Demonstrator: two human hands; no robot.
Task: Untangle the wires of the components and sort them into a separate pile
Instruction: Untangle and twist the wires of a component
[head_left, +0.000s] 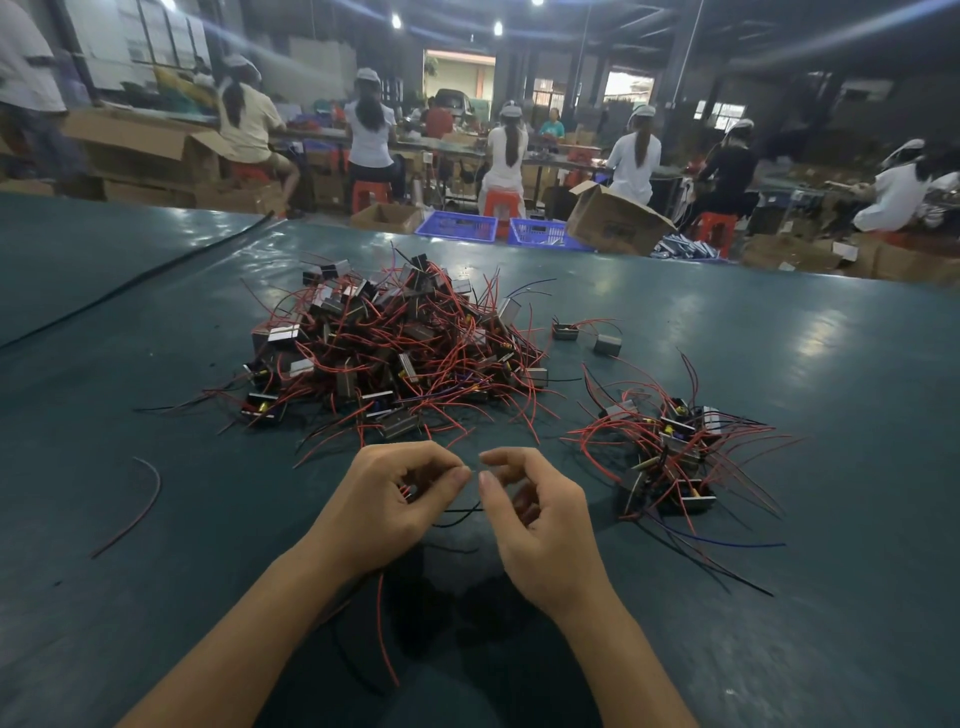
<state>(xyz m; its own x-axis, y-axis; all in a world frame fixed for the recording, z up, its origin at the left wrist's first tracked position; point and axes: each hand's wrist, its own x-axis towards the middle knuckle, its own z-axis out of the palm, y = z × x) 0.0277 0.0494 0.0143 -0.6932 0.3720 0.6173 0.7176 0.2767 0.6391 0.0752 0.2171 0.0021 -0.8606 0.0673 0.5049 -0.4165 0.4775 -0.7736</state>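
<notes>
Hovering low over the dark teal desk (779, 332), the left hand (395, 512) and the right hand (543, 525) meet near its front edge. The left fingers (415, 460) are curled, with the thumb and forefinger tips pressed together on a thin strand; a bit of red shows inside the palm. The right fingers (511, 457) are curled as well, forefinger and thumb tips nearly touching just beside the left pinch, and a reddish blur sits within the curl. Both hands grip a small tangle of wires (462, 512): a black strand loops from one hand to the other below the fingertips, and a red strand hangs down under the left wrist. Whether a component body lies in either hand cannot be told.

Beyond the hands lies the large pile (384, 358) of boxy components, knotted with red, black and a few blue wires. To its right, well apart, lies the small pile (670, 457) of the same parts, leads fanning outward. Between the two piles, toward the far side, two loose components (565, 331) rest near each other. A single red wire (137, 506) curves on the desk to the left, and a black cable (130, 291) runs diagonally across the far left part. Behind the desk are blue baskets (457, 226), a cardboard box (613, 218) and seated workers (369, 130) on red stools (370, 192).
</notes>
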